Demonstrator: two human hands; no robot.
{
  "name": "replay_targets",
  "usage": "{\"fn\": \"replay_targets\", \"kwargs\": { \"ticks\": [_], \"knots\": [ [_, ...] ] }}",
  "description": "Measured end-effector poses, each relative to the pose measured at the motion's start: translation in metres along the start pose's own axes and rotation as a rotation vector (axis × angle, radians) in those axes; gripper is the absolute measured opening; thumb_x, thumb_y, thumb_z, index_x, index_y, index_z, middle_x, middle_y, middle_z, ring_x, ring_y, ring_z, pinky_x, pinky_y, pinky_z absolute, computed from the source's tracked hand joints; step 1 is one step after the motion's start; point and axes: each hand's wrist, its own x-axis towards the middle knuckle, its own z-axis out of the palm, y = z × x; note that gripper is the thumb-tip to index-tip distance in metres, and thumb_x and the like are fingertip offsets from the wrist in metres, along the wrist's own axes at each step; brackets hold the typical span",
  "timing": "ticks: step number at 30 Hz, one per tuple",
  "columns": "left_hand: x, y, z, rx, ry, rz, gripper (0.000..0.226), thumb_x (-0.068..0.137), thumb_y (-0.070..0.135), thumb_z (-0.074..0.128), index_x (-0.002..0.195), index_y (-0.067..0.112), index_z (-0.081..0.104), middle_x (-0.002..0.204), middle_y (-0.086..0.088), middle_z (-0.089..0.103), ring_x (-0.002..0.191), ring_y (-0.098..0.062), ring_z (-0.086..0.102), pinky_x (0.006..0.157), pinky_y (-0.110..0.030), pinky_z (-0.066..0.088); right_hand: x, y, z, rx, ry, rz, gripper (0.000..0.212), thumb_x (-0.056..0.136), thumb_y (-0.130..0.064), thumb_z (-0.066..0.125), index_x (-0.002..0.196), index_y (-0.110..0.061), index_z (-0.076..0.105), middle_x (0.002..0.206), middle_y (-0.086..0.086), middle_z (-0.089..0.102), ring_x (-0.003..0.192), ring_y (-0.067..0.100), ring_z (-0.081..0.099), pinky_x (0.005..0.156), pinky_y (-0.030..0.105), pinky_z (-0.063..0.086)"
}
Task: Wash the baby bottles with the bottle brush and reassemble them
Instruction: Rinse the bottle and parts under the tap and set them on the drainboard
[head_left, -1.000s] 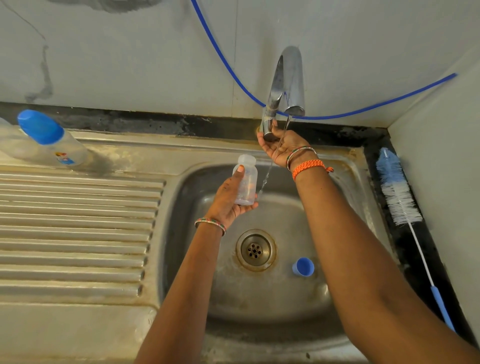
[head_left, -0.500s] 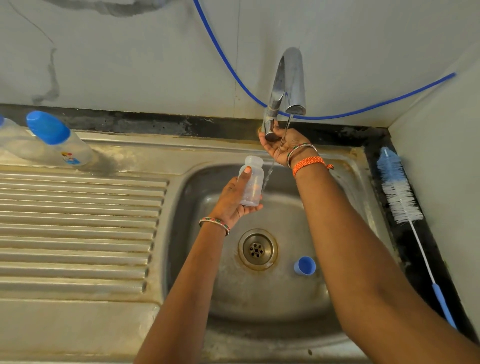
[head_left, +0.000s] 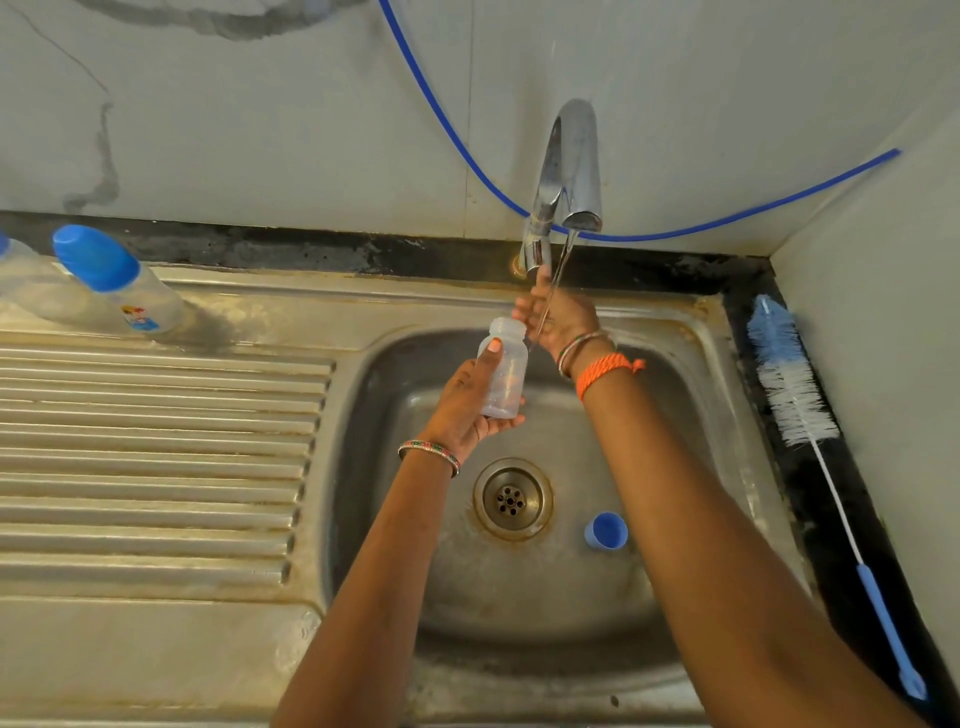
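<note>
The left hand (head_left: 462, 405) gripped a clear, uncapped bottle (head_left: 503, 369) upright above the sink (head_left: 727, 415), thumb on its side and fingers curled beneath its base. The right hand (head_left: 558, 319) hung just below the tap (head_left: 569, 171), palm up and fingers loose, gripping nothing, with a thin stream of water falling across it just beside the bottle's mouth. A blue cap (head_left: 606, 530) lay in the basin near the drain (head_left: 511, 499). The brush (head_left: 800, 395) lay along the right edge. A capped bottle (head_left: 117, 278) stood on the drainboard (head_left: 156, 441).
</note>
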Motion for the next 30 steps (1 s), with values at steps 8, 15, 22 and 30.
{"fn": "replay_targets", "kwargs": {
  "ticks": [8, 15, 22, 30],
  "knots": [
    [-0.006, 0.008, 0.008, 0.390, 0.184, 0.279, 0.023, 0.086, 0.031, 0.068, 0.096, 0.017, 0.053, 0.091, -0.002, 0.059, 0.075, -0.014, 0.058, 0.065, -0.036, 0.054, -0.037, 0.026, -0.018, -0.827, -0.011, -0.527, 0.043, 0.091, -0.037, 0.057, 0.054, -0.017, 0.052, 0.052, -0.005, 0.052, 0.052, 0.007, 0.050, 0.059, 0.024, 0.043],
    [-0.004, -0.002, 0.013, 0.694, 0.303, 0.699, 0.045, 0.075, 0.026, 0.078, 0.112, 0.011, 0.056, 0.104, -0.002, 0.063, 0.087, -0.009, 0.060, 0.073, -0.016, 0.047, -0.053, 0.009, -0.010, -0.714, -0.151, -0.271, 0.042, 0.100, -0.040, 0.039, 0.077, -0.011, 0.058, 0.073, 0.003, 0.057, 0.062, 0.011, 0.053, 0.051, 0.017, 0.045],
    [-0.030, 0.041, 0.007, -0.051, -0.280, -0.077, 0.057, 0.086, 0.052, 0.046, 0.123, 0.009, 0.051, 0.080, -0.013, 0.065, 0.053, -0.018, 0.061, 0.042, -0.022, 0.050, -0.057, 0.006, -0.020, -0.449, -0.276, -0.373, 0.022, 0.095, -0.017, 0.052, 0.082, -0.003, 0.064, 0.082, 0.008, 0.065, 0.076, 0.014, 0.059, 0.069, 0.023, 0.048],
    [-0.017, 0.018, 0.014, 1.107, 0.330, 0.608, 0.050, 0.082, 0.051, 0.065, 0.119, 0.020, 0.051, 0.104, 0.002, 0.061, 0.089, -0.015, 0.056, 0.069, -0.028, 0.045, -0.050, 0.008, -0.017, -0.653, -0.072, -0.272, 0.044, 0.099, -0.038, 0.042, 0.072, -0.008, 0.060, 0.071, 0.007, 0.061, 0.062, 0.013, 0.056, 0.057, 0.019, 0.047]
  ]
}}
